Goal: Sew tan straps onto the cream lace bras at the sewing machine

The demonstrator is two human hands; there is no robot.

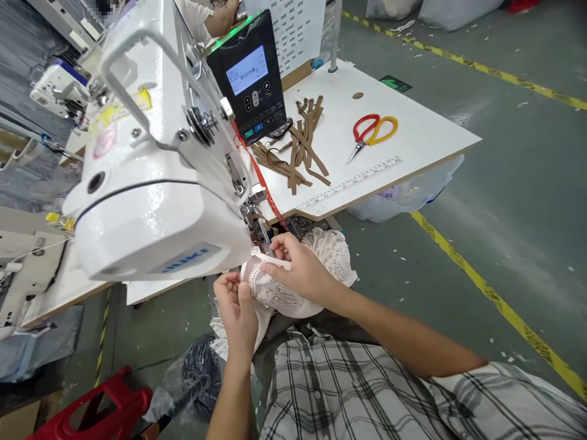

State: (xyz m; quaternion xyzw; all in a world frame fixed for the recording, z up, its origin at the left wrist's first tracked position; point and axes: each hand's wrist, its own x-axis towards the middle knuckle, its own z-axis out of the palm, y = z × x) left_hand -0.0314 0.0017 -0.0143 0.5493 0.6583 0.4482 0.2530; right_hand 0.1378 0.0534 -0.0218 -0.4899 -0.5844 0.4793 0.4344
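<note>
A white lace bra (pixel 279 293) lies over my lap, its cups just below the head of a white sewing machine (pixel 156 226). My left hand (pixel 236 305) pinches the bra's left edge between thumb and fingers. Closed on a narrow white strap (pixel 275 261) of the bra, my right hand (pixel 305 269) sits close to the needle area (pixel 261 229). The strap runs toward the presser foot, and the machine head partly hides where it ends. More lace fabric (pixel 332 250) shows behind my right wrist.
On the white table (pixel 426 134) are brown fabric strips (pixel 305 143), red-and-yellow scissors (pixel 367 134) and a printed ruler (pixel 353 183). A control panel (pixel 250 79) stands beside the machine. A red ribbon (pixel 266 186) hangs near the needle. A clear plastic bin (pixel 389 201) sits below the table.
</note>
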